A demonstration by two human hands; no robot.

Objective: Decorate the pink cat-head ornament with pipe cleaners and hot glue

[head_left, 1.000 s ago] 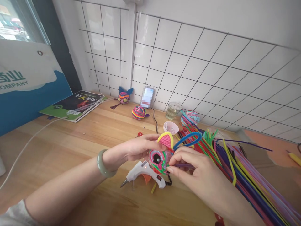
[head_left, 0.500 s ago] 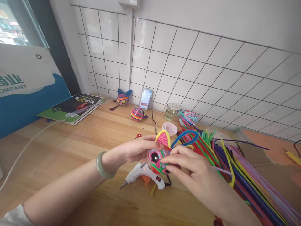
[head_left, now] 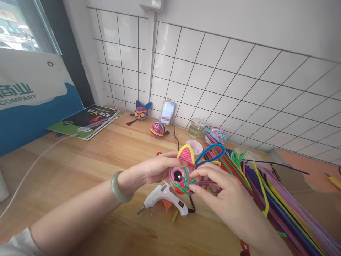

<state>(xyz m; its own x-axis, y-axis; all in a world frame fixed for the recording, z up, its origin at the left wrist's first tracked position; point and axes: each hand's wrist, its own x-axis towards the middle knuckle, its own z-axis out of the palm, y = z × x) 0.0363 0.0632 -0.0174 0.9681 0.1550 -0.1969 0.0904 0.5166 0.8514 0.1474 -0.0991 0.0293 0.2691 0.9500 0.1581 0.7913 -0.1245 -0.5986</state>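
Observation:
A round animal head (head_left: 178,175) covered in coiled pipe cleaners is held above the table, with a big black eye and a pink ear edged in yellow. My left hand (head_left: 157,167) is closed around its left side, thumb below the ear. A blue pipe-cleaner loop (head_left: 217,151) rises from the head's top. At the face, my right hand (head_left: 218,185) pinches a thin purple pipe cleaner (head_left: 205,182); a small green piece shows at its fingertips. Part of the head's right side is hidden behind those fingers. Under the head lies a white glue gun (head_left: 165,196), its nozzle pointing left.
Many loose pipe cleaners (head_left: 282,199) spread across the right. Towards the wall stand a blue-eared ball (head_left: 141,111), a striped ball (head_left: 158,130), a phone (head_left: 167,112), a lidded glass jar (head_left: 195,128) and a pink bowl (head_left: 194,146). A booklet (head_left: 85,121) lies at left.
My right fingers have shifted slightly on the face, and the purple pipe cleaner between them now shows. The whole view has moved a little; my left hand still holds the head.

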